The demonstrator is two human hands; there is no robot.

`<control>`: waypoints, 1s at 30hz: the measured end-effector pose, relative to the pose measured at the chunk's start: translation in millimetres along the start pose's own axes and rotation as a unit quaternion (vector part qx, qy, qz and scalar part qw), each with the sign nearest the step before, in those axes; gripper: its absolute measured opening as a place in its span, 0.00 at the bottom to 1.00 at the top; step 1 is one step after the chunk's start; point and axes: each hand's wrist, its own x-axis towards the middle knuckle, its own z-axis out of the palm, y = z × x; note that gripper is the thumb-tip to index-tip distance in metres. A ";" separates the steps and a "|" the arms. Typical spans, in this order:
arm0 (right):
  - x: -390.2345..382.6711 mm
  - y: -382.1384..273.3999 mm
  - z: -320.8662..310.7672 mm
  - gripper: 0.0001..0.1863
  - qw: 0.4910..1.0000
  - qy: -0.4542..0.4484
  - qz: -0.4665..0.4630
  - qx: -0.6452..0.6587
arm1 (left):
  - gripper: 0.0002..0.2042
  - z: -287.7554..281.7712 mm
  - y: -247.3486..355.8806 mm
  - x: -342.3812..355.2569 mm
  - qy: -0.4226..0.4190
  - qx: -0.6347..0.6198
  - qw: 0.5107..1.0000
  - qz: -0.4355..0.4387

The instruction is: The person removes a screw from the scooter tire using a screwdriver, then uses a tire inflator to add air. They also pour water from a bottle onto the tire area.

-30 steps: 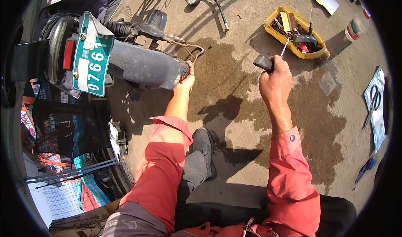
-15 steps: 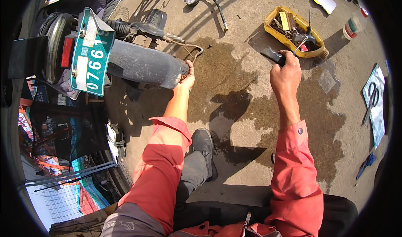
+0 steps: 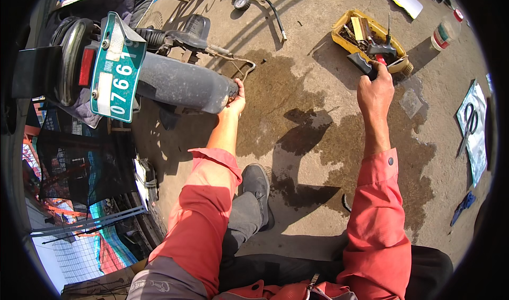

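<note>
At upper centre, the left hand (image 3: 232, 105) curls its fingers against the tyre (image 3: 233, 91), seemingly to steady it; upper right, the right hand (image 3: 376, 88) grips a black-handled tool (image 3: 360, 64) by the yellow tub (image 3: 342, 44)

Left hand (image 3: 231, 105) on tyre (image 3: 233, 91) at tip of rear fender (image 3: 180, 82), licence plate (image 3: 120, 66) left of that grip, shoe (image 3: 255, 181) behind it, pressure gauge (image 3: 242, 2) ahead, tool handle (image 3: 360, 64) in right hand (image 3: 375, 91), tool tray (image 3: 344, 42) just beyond, bottle (image 3: 446, 33) farther right, scissors (image 3: 468, 120) on packet (image 3: 475, 149) rightward.
</note>
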 end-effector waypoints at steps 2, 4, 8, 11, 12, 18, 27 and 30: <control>4.3 0.0 -1.3 0.21 1.000 0.004 0.009 0.012 | 0.17 0.8 -0.8 -1.4 -0.003 0.002 1.000 0.001; 7.1 -3.6 -3.9 0.23 0.999 -0.008 0.031 0.011 | 0.17 0.0 2.0 -3.0 -0.005 0.006 1.000 0.006; 13.5 -0.3 -9.8 0.24 0.997 -0.019 0.058 0.048 | 0.18 3.8 -5.0 -11.4 -0.012 0.012 1.000 0.005; 15.7 -5.7 -20.1 0.24 0.993 -0.024 0.097 0.057 | 0.18 5.0 -6.8 -12.4 0.001 0.016 1.000 0.008; 18.1 -0.3 -16.1 0.24 0.996 -0.004 0.077 0.048 | 0.19 5.6 -7.4 -11.1 0.008 0.014 1.000 0.007; 22.1 18.4 -9.2 0.25 0.993 0.048 0.060 0.091 | 0.21 -7.6 4.8 -3.1 -0.001 0.042 0.999 -0.019; 38.0 11.9 -8.0 0.26 0.992 0.019 0.083 0.095 | 0.22 -8.6 5.1 -2.7 0.012 0.060 0.997 -0.038; 51.5 7.7 1.2 0.26 0.995 0.024 0.052 0.080 | 0.22 -10.4 2.9 -3.5 0.008 0.075 0.997 -0.036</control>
